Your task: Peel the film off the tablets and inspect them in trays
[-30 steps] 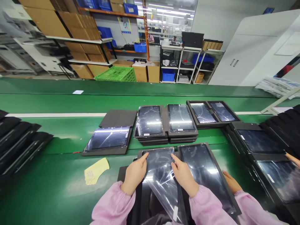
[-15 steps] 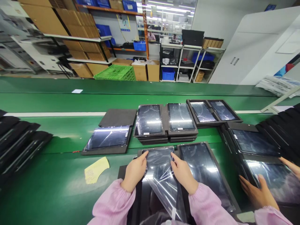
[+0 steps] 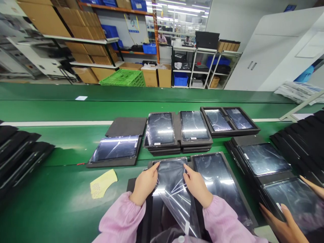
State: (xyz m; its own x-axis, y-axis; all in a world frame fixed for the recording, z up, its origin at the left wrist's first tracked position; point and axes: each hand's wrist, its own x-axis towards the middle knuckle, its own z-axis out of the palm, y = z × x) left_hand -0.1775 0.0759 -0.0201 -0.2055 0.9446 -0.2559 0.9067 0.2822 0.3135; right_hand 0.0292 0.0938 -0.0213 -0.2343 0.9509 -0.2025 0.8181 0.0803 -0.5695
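Note:
A clear plastic film (image 3: 174,195) lies over a dark glass screen panel (image 3: 158,216) directly in front of me, its lower part folded diagonally with a small white tab. My left hand (image 3: 145,185) pinches the film's far left corner between thumb and forefinger. At the far right corner, my right hand (image 3: 198,185) pinches the same film. The panel rests in a black foam tray (image 3: 131,185). Right beside it, a second dark screen panel (image 3: 219,179) lies face up, close to my right hand.
Behind my hands stand stacked foam trays with screens (image 3: 162,130). A single screen (image 3: 115,148) and a yellow paper note (image 3: 103,184) lie left. A co-worker's hand (image 3: 280,224) holds a tray stack (image 3: 263,158) at right. Black trays (image 3: 22,155) are piled far left.
At the right, the co-worker's tray stack has shifted left and turned. My hands keep the same hold on the film; the view has moved slightly.

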